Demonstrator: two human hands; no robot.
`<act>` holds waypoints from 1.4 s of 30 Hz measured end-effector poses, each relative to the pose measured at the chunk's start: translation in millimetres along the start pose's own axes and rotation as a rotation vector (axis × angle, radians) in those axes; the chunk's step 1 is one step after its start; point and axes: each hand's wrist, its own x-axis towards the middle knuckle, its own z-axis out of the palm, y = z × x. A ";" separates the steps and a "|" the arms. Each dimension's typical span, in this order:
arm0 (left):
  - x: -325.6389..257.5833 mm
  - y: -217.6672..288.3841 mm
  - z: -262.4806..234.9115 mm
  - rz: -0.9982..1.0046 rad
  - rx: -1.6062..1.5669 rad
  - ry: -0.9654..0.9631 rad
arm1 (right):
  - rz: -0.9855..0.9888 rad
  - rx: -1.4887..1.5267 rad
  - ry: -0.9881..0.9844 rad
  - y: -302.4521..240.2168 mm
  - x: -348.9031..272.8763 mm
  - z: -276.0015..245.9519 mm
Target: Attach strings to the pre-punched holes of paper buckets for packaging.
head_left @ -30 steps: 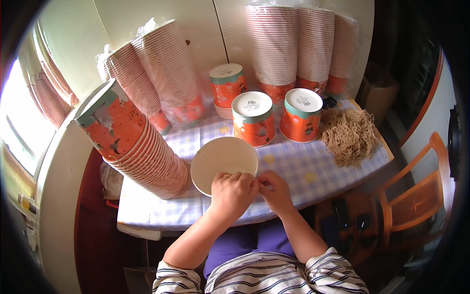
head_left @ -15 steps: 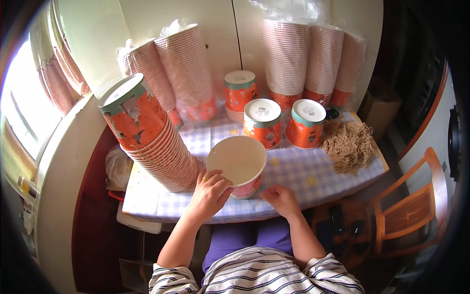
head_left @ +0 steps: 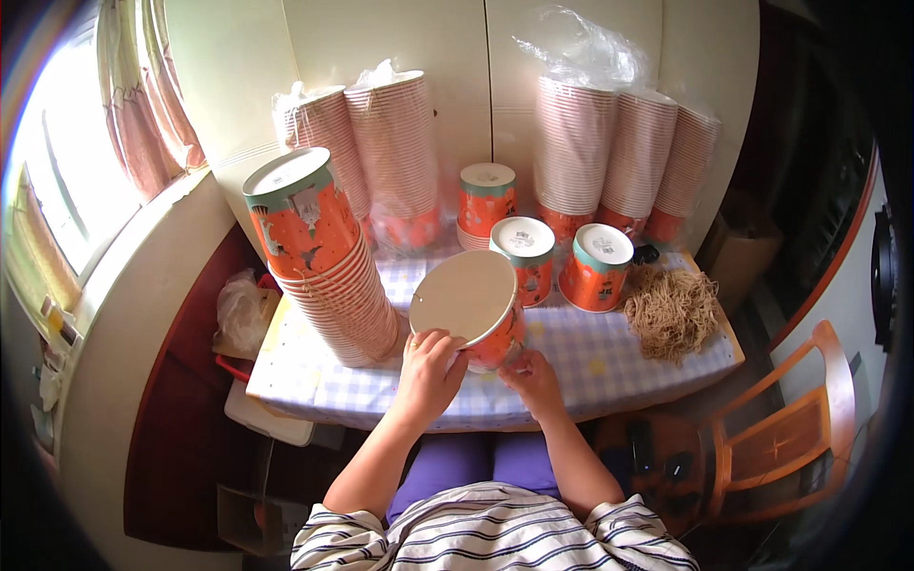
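A large orange paper bucket [head_left: 501, 343] with a pale inside is held tilted in front of me, its mouth facing me and to the left. My left hand [head_left: 433, 376] grips its near rim, fingers laid over the edge. My right hand [head_left: 533, 381] is closed in a pinch against the lower right side of the bucket; what lies between its fingertips, if anything, is hidden. On the bucket's left rim there is a small dark mark. To the left leans a tall stack of nested paper buckets [head_left: 333, 295], bottoms up.
Two upturned buckets [head_left: 522, 249] [head_left: 598, 276] and a short stack [head_left: 487, 205] stand behind. Plastic-wrapped bucket stacks [head_left: 576, 143] line the wall. A heap of tan cords [head_left: 671, 314] lies at right on the checked tablecloth [head_left: 571, 371]. A wooden chair [head_left: 781, 428] stands at right.
The bucket has tipped so its mouth turns more toward me and left. My right hand has moved in from beside the bucket to touch its side. The view has shifted slightly.
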 end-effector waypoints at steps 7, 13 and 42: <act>2.3 -2.8 1.8 -0.030 -0.075 0.097 | 0.002 0.264 0.049 -21.4 15.5 6.1; 4.9 -11.9 -2.1 0.020 -0.267 0.227 | -0.336 0.369 -0.021 -67.3 49.3 -11.9; -50.1 -95.4 -73.8 -0.255 -0.055 0.547 | -1.468 -1.097 -0.516 -392.6 160.8 178.8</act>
